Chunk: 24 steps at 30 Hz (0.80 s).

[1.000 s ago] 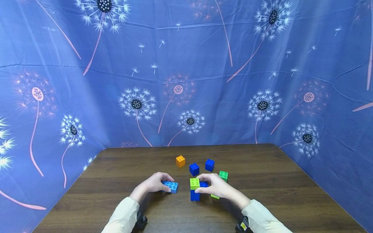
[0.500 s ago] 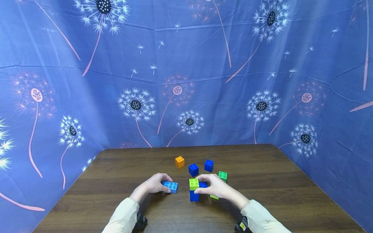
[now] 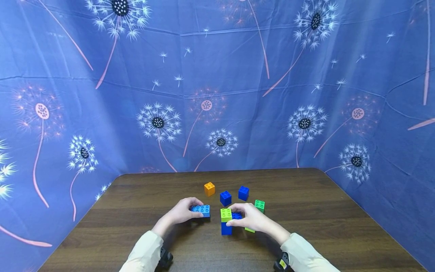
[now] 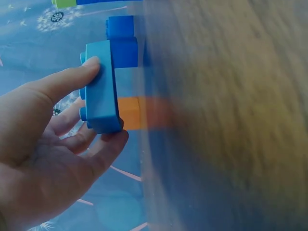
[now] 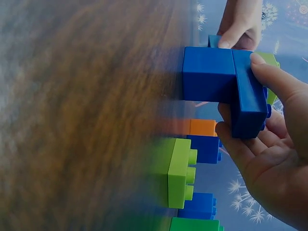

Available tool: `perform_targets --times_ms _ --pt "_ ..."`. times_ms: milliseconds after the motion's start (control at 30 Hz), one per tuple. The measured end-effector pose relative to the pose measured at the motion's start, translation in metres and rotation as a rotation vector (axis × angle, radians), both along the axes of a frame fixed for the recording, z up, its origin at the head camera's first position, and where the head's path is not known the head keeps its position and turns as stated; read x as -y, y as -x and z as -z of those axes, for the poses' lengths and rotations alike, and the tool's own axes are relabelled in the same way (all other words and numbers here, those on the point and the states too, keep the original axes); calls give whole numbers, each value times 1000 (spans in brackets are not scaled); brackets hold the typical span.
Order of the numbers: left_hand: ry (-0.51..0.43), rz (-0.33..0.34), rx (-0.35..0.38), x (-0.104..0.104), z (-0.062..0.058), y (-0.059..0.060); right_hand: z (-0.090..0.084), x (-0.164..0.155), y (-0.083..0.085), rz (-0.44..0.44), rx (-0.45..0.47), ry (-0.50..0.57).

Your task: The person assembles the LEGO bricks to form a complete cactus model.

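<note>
So the build is only partway there, I'd say. The right hand point(image 3: 249, 220) is gripping the little stack point(image 3: 227, 221) near the front of the wooden table point(image 3: 323, 226). It's a dark blue cube on the bottom with a long dark blue brick point(image 5: 248, 96) sitting across it, and a lime green brick point(image 3: 226, 214) capping the left end. Thumb on one side and fingers on the other are curling round that long brick in the right wrist view.

The left hand point(image 3: 180, 213) is pinching a light blue brick point(image 3: 201, 210) between thumb and fingertips, holding it slightly off the table just left of the stack. It isn't touching the stack yet, so that piece isn't attached as far as I can tell.

Loose bricks are sitting behind: an orange cube point(image 3: 209, 188), two dark blue cubes point(image 3: 225, 198) point(image 3: 243, 192), and a green one point(image 3: 259, 205) just past the right hand. There's also a flat lime piece point(image 3: 250, 229) peeking out under the right hand (can't tell if it's part of the stack or just lying there).

So roughly three pieces are joined, one is in hand, and four or so are still lying unused.
</note>
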State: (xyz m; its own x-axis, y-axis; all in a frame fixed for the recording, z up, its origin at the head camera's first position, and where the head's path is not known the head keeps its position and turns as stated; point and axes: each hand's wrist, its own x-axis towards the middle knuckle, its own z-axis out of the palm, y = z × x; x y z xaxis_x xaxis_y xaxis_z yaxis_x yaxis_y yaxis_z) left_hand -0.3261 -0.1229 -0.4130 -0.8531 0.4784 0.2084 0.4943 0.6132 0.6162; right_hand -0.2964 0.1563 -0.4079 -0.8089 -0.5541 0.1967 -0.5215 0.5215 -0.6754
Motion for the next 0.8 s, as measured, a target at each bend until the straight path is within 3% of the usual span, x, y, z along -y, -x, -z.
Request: perform_targets --times_ms 300,800 --pt "-14 -10 8 -5 -6 -2 1 0 1 1 1 4" --pt "-31 16 -48 -7 -15 -7 -1 1 1 9 -1 -14"
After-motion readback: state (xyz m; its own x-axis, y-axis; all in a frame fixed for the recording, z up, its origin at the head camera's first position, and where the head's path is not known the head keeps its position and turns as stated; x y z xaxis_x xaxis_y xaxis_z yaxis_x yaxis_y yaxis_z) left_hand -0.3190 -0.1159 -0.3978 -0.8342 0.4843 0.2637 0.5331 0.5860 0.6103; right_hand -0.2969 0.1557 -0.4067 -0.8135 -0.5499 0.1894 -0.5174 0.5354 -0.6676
